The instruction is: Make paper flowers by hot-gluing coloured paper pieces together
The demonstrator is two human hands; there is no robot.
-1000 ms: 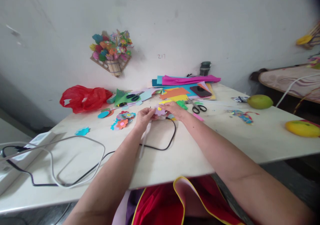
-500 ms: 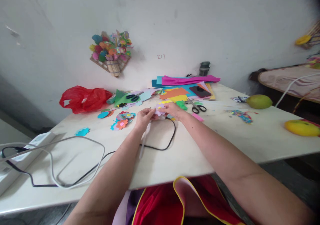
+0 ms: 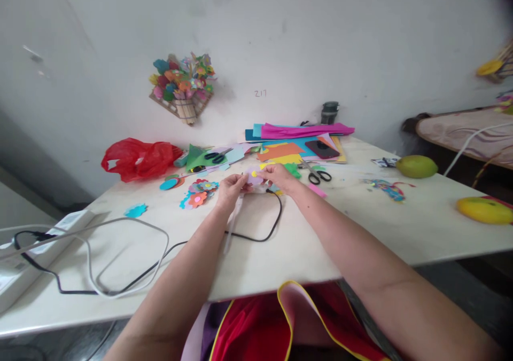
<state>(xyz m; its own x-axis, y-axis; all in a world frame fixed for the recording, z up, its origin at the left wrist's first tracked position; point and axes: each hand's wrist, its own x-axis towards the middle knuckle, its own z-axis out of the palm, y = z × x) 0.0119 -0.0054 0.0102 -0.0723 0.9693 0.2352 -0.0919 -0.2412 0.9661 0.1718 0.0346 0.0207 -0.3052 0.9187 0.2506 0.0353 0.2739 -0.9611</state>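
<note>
Between my two hands is a lilac paper flower (image 3: 254, 178) with a small yellow centre. My left hand (image 3: 232, 189) pinches its left edge, fingers closed. My right hand (image 3: 278, 176) is closed at its right side, fingertips by the yellow centre. Beneath the hands, a white stick (image 3: 233, 223) slants down toward the table's front, and a black cable (image 3: 276, 219) ends near my right fingers; what that end joins is hidden. Finished-looking layered paper flowers (image 3: 198, 194) lie left of my left hand. Black-handled scissors (image 3: 318, 176) rest to the right of my right hand.
Coloured sheets (image 3: 280, 150) and a phone (image 3: 321, 149) lie at the back, with more scissors (image 3: 216, 156) and a red plastic bag (image 3: 140, 159) leftward. A power strip (image 3: 60, 233) and looped white cable (image 3: 166, 249) occupy the left. A green mango (image 3: 417, 166) and yellow mango (image 3: 484, 210) sit right.
The yellow centre on the lilac flower shows more plainly, and the flower is turned slightly. Both hands stay nearly in place; the whole view has shifted a little.
</note>
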